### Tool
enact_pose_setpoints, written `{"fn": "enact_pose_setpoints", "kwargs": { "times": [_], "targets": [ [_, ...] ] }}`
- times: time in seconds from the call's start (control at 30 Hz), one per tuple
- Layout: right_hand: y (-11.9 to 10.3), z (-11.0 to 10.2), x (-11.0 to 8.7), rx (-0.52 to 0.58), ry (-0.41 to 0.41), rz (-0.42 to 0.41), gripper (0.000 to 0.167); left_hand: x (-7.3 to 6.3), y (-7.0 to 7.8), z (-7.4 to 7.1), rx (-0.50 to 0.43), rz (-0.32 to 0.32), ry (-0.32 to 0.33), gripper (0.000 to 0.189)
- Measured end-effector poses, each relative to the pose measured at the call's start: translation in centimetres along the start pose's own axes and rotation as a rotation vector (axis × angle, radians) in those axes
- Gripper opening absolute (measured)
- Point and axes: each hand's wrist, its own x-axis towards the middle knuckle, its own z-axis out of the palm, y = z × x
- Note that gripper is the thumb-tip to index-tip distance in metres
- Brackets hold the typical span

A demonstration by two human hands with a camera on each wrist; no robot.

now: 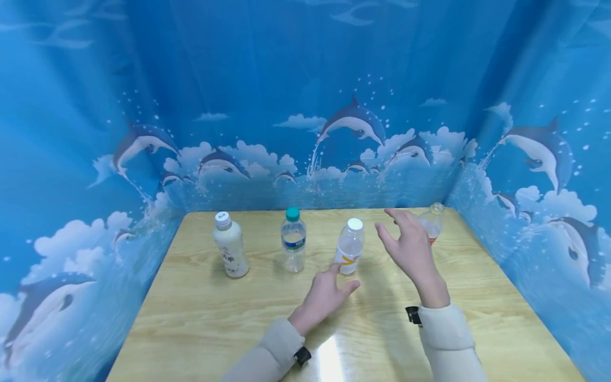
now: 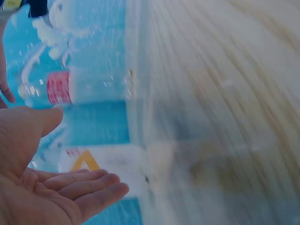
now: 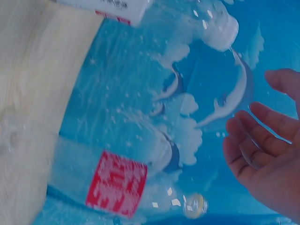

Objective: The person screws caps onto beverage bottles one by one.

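My left hand (image 1: 324, 297) reaches low over the table, fingers extended at the lower part of a clear bottle with a white cap (image 1: 350, 246) and a yellow mark on its label. In the left wrist view that hand's fingers lie straight, palm showing, with nothing held. My right hand (image 1: 408, 244) is raised between that bottle and an uncapped clear bottle with a red label (image 1: 431, 223), partly covering the latter in the head view. In the right wrist view, the fingers are loosely bent and hold nothing, apart from the red-labelled bottle (image 3: 117, 183).
Further left on the wooden table (image 1: 191, 318) stand a clear bottle with a green cap (image 1: 293, 241) and a whitish bottle with a white cap (image 1: 231, 246). A blue curtain with dolphins (image 1: 305, 106) encloses the table's back and sides.
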Motion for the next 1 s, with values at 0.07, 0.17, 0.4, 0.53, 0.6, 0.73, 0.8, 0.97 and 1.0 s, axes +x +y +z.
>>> {"fn": "enact_pose_setpoints", "kwargs": {
  "times": [0.07,0.17,0.4,0.53,0.6,0.73,0.8,0.97,1.0],
  "targets": [
    [0.3,-0.7,0.0,-0.012,0.057,-0.022,0.038,-0.3,0.8,0.2,0.020,0.048,-0.029,0.071],
    [0.8,-1.6,0.0,-0.031,0.107,-0.030,0.035,-0.5,1.9,0.8,0.052,0.102,-0.093,0.069],
    [2.1,-3.7,-0.7,-0.052,0.190,0.048,0.031,0.7,3.8,3.0,0.117,0.209,-0.135,0.076],
    [2.8,-4.4,-1.2,-0.065,0.243,0.167,0.037,2.0,4.6,4.2,0.109,0.191,-0.127,0.082],
    [3.2,-4.7,-1.3,-0.070,0.246,0.239,0.042,2.8,4.9,4.7,0.107,0.172,-0.133,0.084],
    [4.0,-4.9,-1.6,-0.081,0.219,0.341,0.049,4.5,5.3,5.6,0.121,0.138,-0.142,0.086],
    [4.6,-5.0,-1.6,-0.074,0.191,0.366,0.052,5.4,5.5,5.8,0.133,0.136,-0.140,0.085],
    [6.2,-5.0,-1.7,-0.052,0.102,0.389,0.057,7.3,6.1,6.4,0.145,0.133,-0.152,0.082],
    [6.4,-5.0,-1.8,-0.049,0.087,0.392,0.058,7.6,6.2,6.5,0.139,0.127,-0.155,0.083]
  ]
}}
